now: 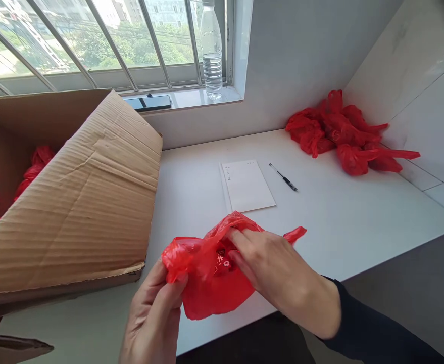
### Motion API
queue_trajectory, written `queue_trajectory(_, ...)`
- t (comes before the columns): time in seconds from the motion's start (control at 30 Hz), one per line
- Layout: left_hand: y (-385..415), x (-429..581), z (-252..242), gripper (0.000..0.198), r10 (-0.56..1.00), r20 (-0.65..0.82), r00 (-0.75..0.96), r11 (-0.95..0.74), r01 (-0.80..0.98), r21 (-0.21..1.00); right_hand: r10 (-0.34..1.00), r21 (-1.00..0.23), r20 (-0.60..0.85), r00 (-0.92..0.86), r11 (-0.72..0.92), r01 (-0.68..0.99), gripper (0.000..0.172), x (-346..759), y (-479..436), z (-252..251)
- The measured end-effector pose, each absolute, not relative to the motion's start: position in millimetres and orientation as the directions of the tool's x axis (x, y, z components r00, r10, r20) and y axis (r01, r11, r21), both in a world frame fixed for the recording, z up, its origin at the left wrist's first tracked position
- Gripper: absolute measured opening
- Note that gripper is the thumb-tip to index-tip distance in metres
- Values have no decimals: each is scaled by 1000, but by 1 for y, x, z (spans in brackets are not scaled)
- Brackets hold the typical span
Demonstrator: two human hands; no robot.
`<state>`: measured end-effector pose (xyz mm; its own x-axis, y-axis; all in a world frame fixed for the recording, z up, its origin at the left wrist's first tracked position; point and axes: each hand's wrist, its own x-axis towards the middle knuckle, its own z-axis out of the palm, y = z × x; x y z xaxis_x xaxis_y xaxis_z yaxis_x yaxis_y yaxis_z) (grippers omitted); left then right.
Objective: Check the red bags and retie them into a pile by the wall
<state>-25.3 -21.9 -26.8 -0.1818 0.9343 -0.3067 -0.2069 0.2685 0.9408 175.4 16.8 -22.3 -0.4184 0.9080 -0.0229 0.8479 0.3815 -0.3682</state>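
At the left edge of the worktop [358, 222] lies a big cardboard box [74, 192], tipped on its side with a flap hanging out, and more red plastic [36, 162] shows inside it. Behind it on the windowsill rest a phone [149, 102] and a water bottle [211, 50].

Just past the box's flap, at the near edge, the left hand [151, 318] is closed in a pinch, thumb against fingers, on the left rim of a crumpled red bag [206, 283]. The bag hangs between both hands, partly over the near edge and partly above the worktop. The right hand [278, 275] comes in from the right and lies over it, fingers curled and dug into the upper folds, so the bag sits under and just left of that palm, with one handle poking out past the knuckles.

From where I stand, the film looks thin and slippery. The work would go best with the left pinch kept firm as an anchor while the right fingers gather or smooth the plastic in short pulls, keeping it low so it doesn't balloon.

Further right, mid-worktop, sit a sheet of paper [248, 186] and a pen [283, 177], just apart. In the far right corner, against the wall, is a heap of bags [343, 134].
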Motion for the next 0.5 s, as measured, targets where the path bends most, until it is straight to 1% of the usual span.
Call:
queue_trajectory(0.1, -20, -16, -20, 44, 951, -288, -112, 272, -140, 952, 863, -419, -10, -505, 455, 786, 17, 170, 21, -34)
queue_trajectory(0.17, -18, -11, -17, 53, 956, -276, -103, 268, -83, 960, 867, -408, -59, -495, 431, 804, 16, 169, 26, -42)
queue_trajectory(0.23, -15, -9, -18, 58, 948, -294, -119, 290, -52, 956, 879, -388, -118, -461, 387, 837, 18, 168, 32, -47)
queue_trajectory(0.33, -12, -11, -25, 48, 940, -322, -117, 318, -52, 947, 893, -337, -169, -417, 346, 876, 23, 167, 41, -48)
queue_trajectory(0.43, -11, -14, -32, 36, 943, -311, -118, 300, -98, 949, 906, -303, -115, -407, 358, 883, 25, 167, 47, -48)
queue_trajectory(0.5, -10, -15, -32, 36, 936, -323, -141, 303, -146, 942, 912, -290, -87, -400, 361, 886, 25, 166, 48, -48)
